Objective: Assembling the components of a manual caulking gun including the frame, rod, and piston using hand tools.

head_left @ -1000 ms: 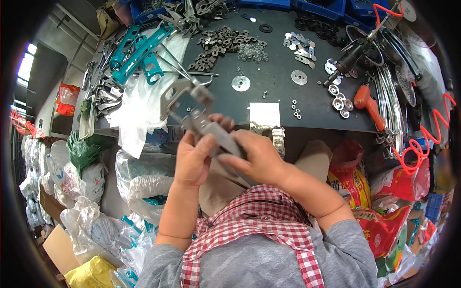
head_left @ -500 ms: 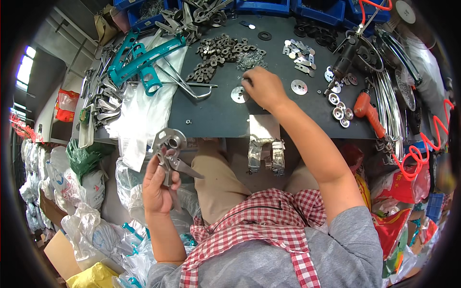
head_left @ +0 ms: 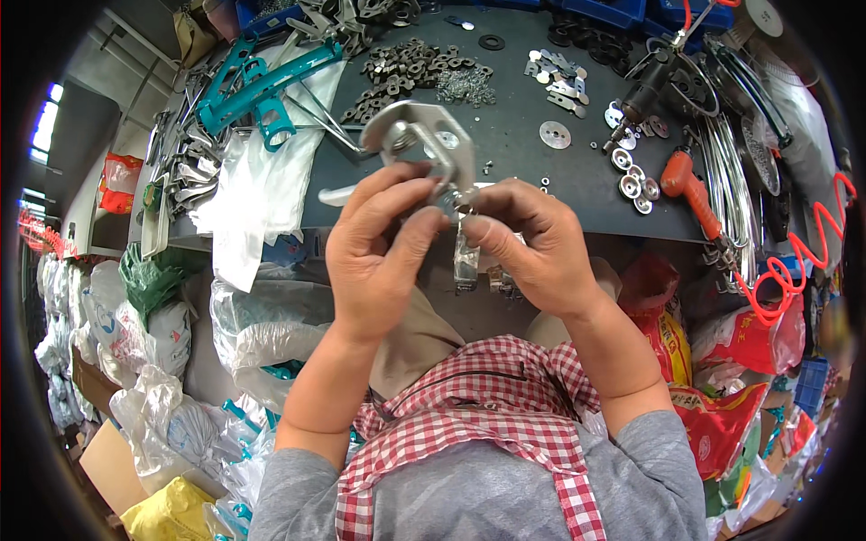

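Note:
Above the front edge of the table, my left hand (head_left: 374, 257) is closed around a silver metal bracket (head_left: 464, 160) with a bent plate and a round opening. A lever (head_left: 336, 196) sticks out to the left of those fingers. My right hand (head_left: 546, 248) meets it from the right, thumb and fingers pinched at the bracket's lower end. Whatever small piece sits in that pinch is mostly covered by the fingertips. Behind the hands lie a flat round disc (head_left: 555, 135) with holes and a few small nuts (head_left: 488, 168).
Dark square metal pieces (head_left: 410, 77) and small screws (head_left: 465, 87) are heaped at the back. Teal frames (head_left: 271, 95) occupy the left side. To the right are cupped discs (head_left: 634, 182), a red-orange power tool (head_left: 691, 185) and a coiled red hose (head_left: 776, 302). A shiny metal fixture (head_left: 466, 261) hangs at the table edge.
My left hand has lifted the bracket from beside my lap to above the table edge. My right hand has come back from the tabletop to meet it. The view has shifted slightly.

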Demonstrator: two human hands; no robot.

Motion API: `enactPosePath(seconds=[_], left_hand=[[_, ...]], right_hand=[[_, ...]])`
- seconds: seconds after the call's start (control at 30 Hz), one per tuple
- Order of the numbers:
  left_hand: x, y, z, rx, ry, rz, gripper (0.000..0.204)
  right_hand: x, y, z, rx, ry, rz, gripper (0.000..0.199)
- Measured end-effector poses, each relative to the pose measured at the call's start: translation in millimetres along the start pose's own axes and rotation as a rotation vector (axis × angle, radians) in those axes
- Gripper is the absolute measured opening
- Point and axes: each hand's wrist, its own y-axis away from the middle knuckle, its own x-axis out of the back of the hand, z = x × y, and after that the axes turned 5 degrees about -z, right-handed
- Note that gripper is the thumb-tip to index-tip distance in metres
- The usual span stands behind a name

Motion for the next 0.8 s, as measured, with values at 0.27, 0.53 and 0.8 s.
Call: enactPosePath(seconds=[0.27, 0.53, 0.8], left_hand=[[-2.9, -8.5, -0.4, -0.305, -0.544, -0.012, 0.025], [42.3, 12.5, -4.5, 0.007, -0.446, 0.103, 0.025], [66.6, 22.1, -0.6, 0.202, -0.078, 0.154, 0.035]], right_hand=[[9.0, -6.8, 0.9, -0.133, -0.195, -0.026, 0.021], [50.2, -109.3, 42.4, 0.008, 0.026, -0.228, 0.016], [119.4, -300.7, 165.9, -0.239, 1.435, 0.252, 0.037]])
